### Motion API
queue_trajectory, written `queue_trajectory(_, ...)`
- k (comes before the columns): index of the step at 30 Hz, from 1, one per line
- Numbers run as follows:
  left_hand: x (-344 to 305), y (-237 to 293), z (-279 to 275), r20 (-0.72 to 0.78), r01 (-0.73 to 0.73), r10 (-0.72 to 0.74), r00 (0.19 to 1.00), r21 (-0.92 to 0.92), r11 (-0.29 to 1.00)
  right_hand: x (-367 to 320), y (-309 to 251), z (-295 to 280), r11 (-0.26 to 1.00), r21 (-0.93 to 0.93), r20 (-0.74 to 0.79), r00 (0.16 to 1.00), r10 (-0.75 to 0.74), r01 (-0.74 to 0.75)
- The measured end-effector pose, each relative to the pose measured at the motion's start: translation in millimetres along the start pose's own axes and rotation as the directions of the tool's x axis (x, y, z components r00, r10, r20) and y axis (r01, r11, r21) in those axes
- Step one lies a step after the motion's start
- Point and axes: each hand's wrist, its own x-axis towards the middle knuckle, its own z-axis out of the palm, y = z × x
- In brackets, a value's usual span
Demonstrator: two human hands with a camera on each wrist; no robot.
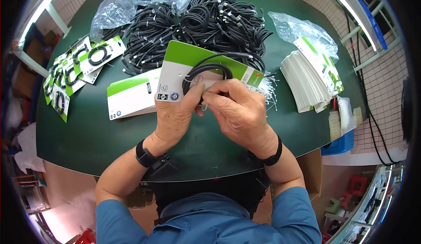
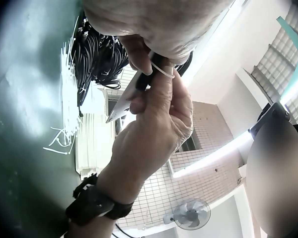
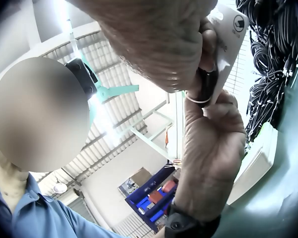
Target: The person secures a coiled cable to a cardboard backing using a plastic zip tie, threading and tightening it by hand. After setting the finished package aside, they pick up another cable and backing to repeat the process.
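Pinching closed, left grip [image 1: 173, 119] holds a card [image 1: 172, 75] (green band [image 1: 180, 53] only in head view), right grip [image 1: 243, 114] a white tie [image 2: 163, 71].

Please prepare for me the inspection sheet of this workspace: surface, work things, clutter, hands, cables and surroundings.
Surface: green table; no damage seen.
Work things: card with coiled cable, held above table.
Clutter: plastic bags beside cable heap; loose ties.
Hands: left hand grips card and coiled cable; right hand pinches white tie.
Cables: black, bundled, heaped at far side.
Surroundings: lit tube lamps, both sides.
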Motion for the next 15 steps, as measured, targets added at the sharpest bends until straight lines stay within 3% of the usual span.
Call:
queue_trajectory(6,2.3,-0.5,0.6,-0.009,0.000,0.001,1.000,0.049,0.999,2.0,1.7,-1.7,0.996,0.046,0.024,0.996,0.081,-0.082)
queue_trajectory(9,5.9,1.4,-0.3,-0.021,-0.028,0.030,0.999,0.095,0.995,4.9,11.6,-4.7,0.990,0.123,-0.102,0.993,-0.055,0.067)
queue_trajectory(12,7.6,6.7,-1.1,-0.007,-0.042,0.043,0.999,0.074,0.996,6.5,31.4,-29.6,0.992,-0.007,-0.390,0.913,-0.121,0.128)
queue_trajectory(13,7.6,7.9,-1.3,-0.005,-0.036,0.037,0.999,0.089,0.995,-0.5,43.8,-35.5,0.998,0.058,-0.473,0.880,0.035,-0.009)
queue_trajectory(14,7.6,9.3,-1.4,0.001,-0.043,0.043,0.999,0.063,0.997,-1.3,50.8,-40.4,0.935,0.293,-0.504,0.799,0.329,-0.201)
queue_trajectory(15,7.2,10.7,-1.2,0.009,-0.047,0.047,0.999,0.039,0.998,-1.0,56.4,-42.5,0.781,0.520,-0.461,0.656,0.598,-0.348)
